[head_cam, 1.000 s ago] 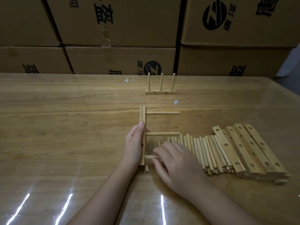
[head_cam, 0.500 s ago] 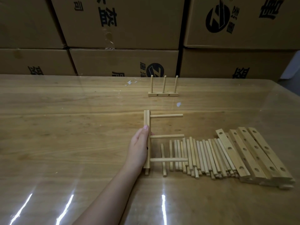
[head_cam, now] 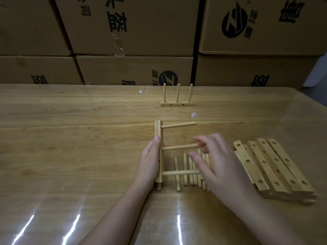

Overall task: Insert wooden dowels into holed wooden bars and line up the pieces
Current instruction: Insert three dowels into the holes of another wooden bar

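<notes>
A holed wooden bar (head_cam: 158, 128) stands on its long edge at the table's middle, running away from me. Three dowels stick out of it to the right: a far one (head_cam: 178, 125), a middle one (head_cam: 178, 148) and a near one (head_cam: 180, 172). My left hand (head_cam: 149, 163) grips the bar from its left side, thumb on top. My right hand (head_cam: 217, 167) is blurred and hovers over the loose dowels (head_cam: 177, 183), its thumb and forefinger spread on either side of the middle dowel's free tip.
Several holed bars (head_cam: 276, 167) lie side by side at the right. A finished bar with three upright dowels (head_cam: 177, 104) stands farther back. Stacked cardboard boxes (head_cam: 134, 27) wall off the far edge of the glossy wooden table (head_cam: 70, 138).
My right hand left the view after seating the near dowel, then came back in and now reaches the middle dowel's tip. The bar and left hand stayed put.
</notes>
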